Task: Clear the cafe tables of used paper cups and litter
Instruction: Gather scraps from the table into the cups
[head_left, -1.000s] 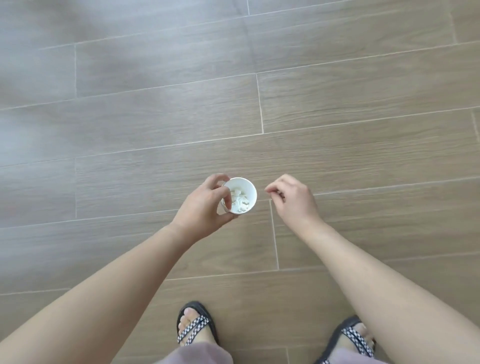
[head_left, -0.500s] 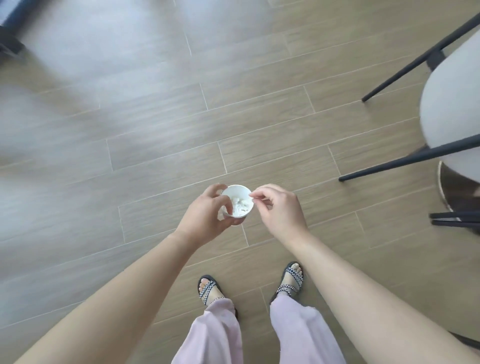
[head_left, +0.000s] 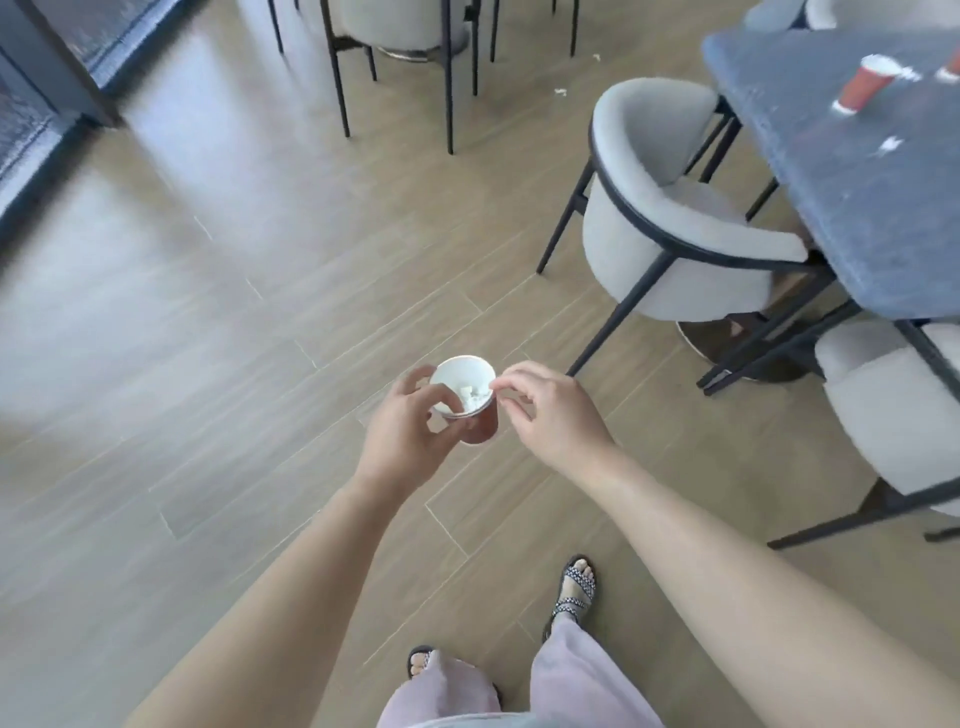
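I stand on the wood-look floor. My left hand (head_left: 402, 441) grips a red paper cup (head_left: 480, 428) with a white inside, and white paper scraps (head_left: 470, 397) lie in it. My right hand (head_left: 556, 415) hovers at the cup's right rim with loosely curled fingers, and I see nothing pinched in them. Up on the right stands a dark blue table (head_left: 852, 208). On it a second red paper cup (head_left: 865, 83) lies on its side, with a white scrap (head_left: 889, 144) close by. Part of a third red cup (head_left: 950, 70) shows at the frame's edge.
A grey tub chair (head_left: 675, 223) with black legs is tucked at the table's near side, and a second one (head_left: 893, 415) stands lower right. More chairs (head_left: 405, 26) are at the back. Small white litter (head_left: 560, 92) lies on the floor. Glass doors line the left.
My view has lifted and turned right, bringing the table and chairs into sight. My right hand came up to the cup's rim and stays there. My left hand keeps holding the cup.
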